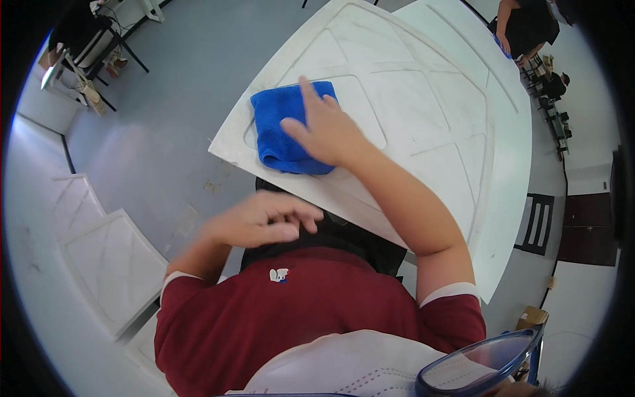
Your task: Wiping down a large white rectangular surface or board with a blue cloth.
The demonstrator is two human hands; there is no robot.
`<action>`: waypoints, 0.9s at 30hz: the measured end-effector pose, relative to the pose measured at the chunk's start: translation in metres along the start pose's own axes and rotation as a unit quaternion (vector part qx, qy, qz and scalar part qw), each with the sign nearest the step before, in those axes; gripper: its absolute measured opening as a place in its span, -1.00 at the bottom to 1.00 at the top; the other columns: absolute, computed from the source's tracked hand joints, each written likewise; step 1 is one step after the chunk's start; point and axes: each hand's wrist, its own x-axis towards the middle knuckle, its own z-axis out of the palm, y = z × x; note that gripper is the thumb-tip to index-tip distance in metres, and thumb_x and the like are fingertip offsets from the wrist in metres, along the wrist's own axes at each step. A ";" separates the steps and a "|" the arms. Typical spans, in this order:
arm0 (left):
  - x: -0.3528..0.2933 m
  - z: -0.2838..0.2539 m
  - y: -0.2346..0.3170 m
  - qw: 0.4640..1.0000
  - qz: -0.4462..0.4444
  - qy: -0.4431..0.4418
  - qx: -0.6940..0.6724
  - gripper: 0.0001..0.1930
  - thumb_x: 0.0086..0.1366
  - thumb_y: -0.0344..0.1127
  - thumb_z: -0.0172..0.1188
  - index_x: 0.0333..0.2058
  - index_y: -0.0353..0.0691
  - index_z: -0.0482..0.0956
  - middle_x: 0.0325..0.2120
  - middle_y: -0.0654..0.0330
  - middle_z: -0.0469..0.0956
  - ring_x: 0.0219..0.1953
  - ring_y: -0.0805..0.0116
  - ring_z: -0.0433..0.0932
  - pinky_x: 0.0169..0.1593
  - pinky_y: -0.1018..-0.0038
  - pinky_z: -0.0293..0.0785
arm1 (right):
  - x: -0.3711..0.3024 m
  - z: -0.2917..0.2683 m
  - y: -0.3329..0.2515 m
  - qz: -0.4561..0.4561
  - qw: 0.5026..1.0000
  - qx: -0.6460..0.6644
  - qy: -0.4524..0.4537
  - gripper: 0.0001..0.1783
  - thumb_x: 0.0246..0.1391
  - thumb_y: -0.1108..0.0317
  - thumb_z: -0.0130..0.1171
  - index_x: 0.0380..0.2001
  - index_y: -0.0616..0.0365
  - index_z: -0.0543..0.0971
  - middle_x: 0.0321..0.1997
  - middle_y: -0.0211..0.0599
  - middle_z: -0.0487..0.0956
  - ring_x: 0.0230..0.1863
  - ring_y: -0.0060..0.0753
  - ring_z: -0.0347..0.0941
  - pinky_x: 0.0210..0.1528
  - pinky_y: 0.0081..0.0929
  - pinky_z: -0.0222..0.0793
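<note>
A folded blue towel (279, 126) lies near the left corner of a white ribbed panel (397, 99). My right hand (322, 129) is over the towel's right side, thumb and forefinger spread, holding nothing; whether it touches the cloth I cannot tell. Closer to my body, beyond the panel's near edge, is my left hand (274, 217). Its fingers are loosely bent and apart, slightly blurred, with nothing visible in them.
The panel rests on a white table (509, 132). More white panels (112, 271) are stacked at the lower left. A chair (99, 49) stands at the far left. Another person (529, 26) is at the table's far right end. A cardboard box (531, 317) sits at the lower right.
</note>
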 end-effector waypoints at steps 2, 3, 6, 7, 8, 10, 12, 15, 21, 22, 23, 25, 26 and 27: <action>0.005 -0.007 0.022 0.978 0.084 0.146 0.121 -0.57 0.15 -0.22 0.08 -0.01 -0.27 0.38 -0.15 0.12 0.46 -0.20 0.37 0.44 -0.18 0.52 0.37 | -0.007 -0.029 0.015 0.024 0.993 0.110 -0.033 -0.20 0.00 0.01 -0.01 0.19 0.27 0.04 0.15 0.18 0.21 0.18 0.08 0.12 0.19 -0.27 0.05; 0.016 -0.015 0.028 0.947 0.109 0.207 0.219 -0.54 0.14 -0.19 0.10 0.00 -0.26 0.36 -0.11 0.07 0.44 -0.12 0.29 0.43 -0.12 0.49 0.36 | -0.019 -0.039 0.032 -0.005 0.996 0.088 0.030 -0.23 0.01 0.03 -0.01 0.19 0.25 0.07 0.16 0.13 0.22 0.18 0.05 0.13 0.19 -0.27 0.04; 0.051 -0.035 0.033 0.753 0.078 0.294 0.584 -0.38 0.11 0.02 0.09 0.09 -0.18 0.25 0.05 -0.13 0.25 0.09 0.05 0.25 0.07 0.24 0.21 | -0.067 -0.079 0.072 0.023 0.994 0.041 0.101 -0.32 0.03 0.12 0.03 0.18 0.15 0.13 0.17 -0.01 0.24 0.18 -0.01 0.14 0.20 -0.28 0.03; 0.064 -0.037 0.034 0.753 0.082 0.292 0.584 -0.38 0.11 0.02 0.09 0.09 -0.18 0.25 0.05 -0.13 0.25 0.09 0.05 0.25 0.07 0.24 0.21 | -0.089 -0.092 0.088 0.059 0.991 0.016 0.120 -0.37 0.04 0.20 0.05 0.17 0.10 0.17 0.17 -0.05 0.26 0.19 -0.06 0.13 0.21 -0.30 0.02; 0.076 -0.038 0.036 0.736 -0.035 0.271 0.619 -0.31 0.08 0.10 0.08 0.14 -0.09 0.18 0.11 -0.18 0.10 0.16 -0.07 0.08 0.12 0.08 0.05 | -0.114 -0.105 0.103 0.088 0.986 0.025 0.139 -0.40 0.03 0.24 0.06 0.15 0.12 0.20 0.17 -0.07 0.26 0.19 -0.08 0.14 0.21 -0.32 0.03; 0.090 -0.035 0.034 0.706 -0.147 0.247 0.648 -0.25 0.06 0.18 0.07 0.18 0.01 0.11 0.18 -0.22 -0.04 0.23 -0.20 -0.10 0.16 -0.09 -0.10 | -0.166 -0.120 0.146 0.138 0.978 -0.040 0.152 -0.45 0.06 0.25 0.04 0.12 0.14 0.23 0.18 -0.06 0.24 0.21 -0.07 0.10 0.21 -0.30 0.01; 0.097 -0.030 0.024 0.705 -0.181 0.171 0.664 -0.21 0.04 0.25 0.04 0.21 0.13 0.03 0.20 -0.25 -0.14 0.23 -0.32 -0.20 0.10 -0.29 -0.20 | -0.218 -0.124 0.169 0.228 0.947 -0.172 0.143 -0.46 0.09 0.23 -0.01 0.13 0.16 0.22 0.22 0.00 0.17 0.24 -0.01 0.03 0.23 -0.24 -0.04; 0.106 -0.038 0.009 0.704 -0.152 0.183 0.669 -0.19 0.01 0.28 0.04 0.22 0.16 0.04 0.21 -0.24 -0.16 0.23 -0.32 -0.22 0.08 -0.32 -0.22 | -0.287 -0.111 0.196 0.346 0.919 -0.134 0.131 -0.42 0.11 0.18 -0.05 0.16 0.19 0.16 0.25 0.08 0.09 0.27 0.04 -0.05 0.25 -0.20 -0.10; 0.144 -0.062 0.003 0.713 -0.097 0.167 0.674 -0.33 0.11 0.20 -0.02 0.19 0.21 0.09 0.23 -0.15 -0.16 0.26 -0.22 -0.25 0.09 -0.32 -0.22 | -0.332 -0.057 0.200 0.442 0.876 -0.009 0.196 -0.38 0.13 0.20 -0.11 0.18 0.32 0.07 0.25 0.09 0.08 0.29 0.03 -0.08 0.28 -0.24 -0.15; 0.150 -0.065 0.003 0.705 -0.100 0.172 0.681 -0.40 0.17 0.14 -0.07 0.19 0.24 0.09 0.24 -0.09 -0.17 0.27 -0.18 -0.24 0.09 -0.32 -0.22 | -0.330 -0.052 0.198 0.451 0.869 -0.040 0.201 -0.37 0.13 0.21 -0.12 0.18 0.34 0.06 0.25 0.09 0.08 0.29 0.02 -0.08 0.28 -0.25 -0.18; 0.155 -0.070 0.003 0.702 -0.102 0.170 0.684 -0.40 0.17 0.14 -0.07 0.19 0.24 0.09 0.24 -0.09 -0.17 0.27 -0.18 -0.24 0.09 -0.32 -0.22 | -0.330 -0.050 0.200 0.451 0.868 -0.036 0.202 -0.37 0.13 0.21 -0.12 0.18 0.34 0.06 0.25 0.09 0.08 0.29 0.02 -0.08 0.28 -0.25 -0.18; 0.165 -0.082 0.003 0.669 -0.114 0.210 0.704 -0.43 0.20 0.10 -0.09 0.19 0.24 0.09 0.24 -0.05 -0.16 0.27 -0.17 -0.24 0.10 -0.32 -0.21 | -0.328 -0.048 0.203 0.440 0.874 -0.070 0.196 -0.36 0.12 0.19 -0.11 0.18 0.32 0.06 0.25 0.07 0.09 0.29 0.01 -0.08 0.29 -0.24 -0.20; 0.171 -0.089 0.002 0.646 -0.133 0.223 0.718 -0.44 0.22 0.11 -0.13 0.20 0.24 0.06 0.25 0.01 -0.16 0.27 -0.16 -0.23 0.09 -0.31 -0.18 | -0.326 -0.049 0.200 0.440 0.874 -0.068 0.197 -0.36 0.12 0.19 -0.11 0.18 0.32 0.06 0.25 0.07 0.09 0.29 0.01 -0.08 0.29 -0.24 -0.20; 0.176 -0.096 0.001 0.643 -0.134 0.223 0.720 -0.44 0.22 0.11 -0.13 0.20 0.24 0.06 0.25 0.01 -0.16 0.27 -0.16 -0.23 0.09 -0.31 -0.18 | -0.323 -0.050 0.194 0.439 0.873 -0.068 0.198 -0.36 0.11 0.19 -0.10 0.18 0.32 0.07 0.25 0.07 0.09 0.29 0.02 -0.08 0.29 -0.24 -0.20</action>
